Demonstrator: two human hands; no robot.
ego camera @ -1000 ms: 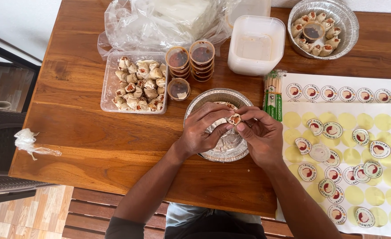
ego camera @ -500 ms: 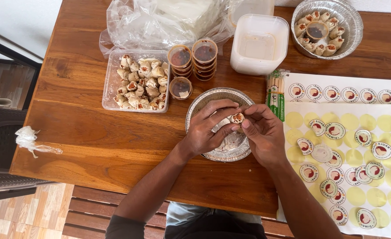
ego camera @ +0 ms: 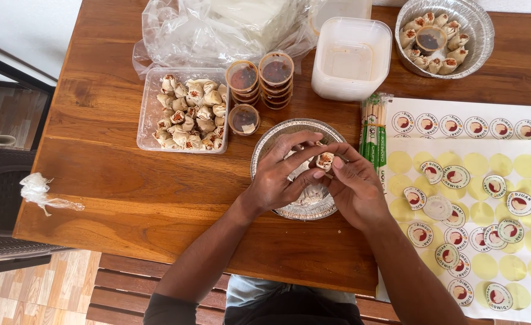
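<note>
From where I watch, both hands meet over the round foil tray (ego camera: pixel 264 151) at the near middle of the wooden surface (ego camera: pixel 127 198); the left hand (ego camera: pixel 275 180) and right hand (ego camera: pixel 354 191) are drawn together, their fingertips pinched on one small dumpling (ego camera: pixel 325 160) held just above the tray's far side; how many pieces already lie in that tray I cannot tell, since the hands cover most of it, though something pale shows beneath them. I judge the packing well short of finished; one foil tray (ego camera: pixel 481 36) at the far right corner already stands complete, with a ring of dumplings around a sauce cup, while the clear plastic box (ego camera: pixel 148 114) to the left holds a good heap of dumplings; stacked sauce cups (ego camera: pixel 260 77) and one single cup (ego camera: pixel 243 119) wait between box and tray. The stack of white lidded containers (ego camera: pixel 351 57) stands beyond; a bundle of wrapped chopsticks (ego camera: pixel 372 135) lies just right of the tray; the sticker sheets (ego camera: pixel 488 198) have many round labels gone, many left.
</note>
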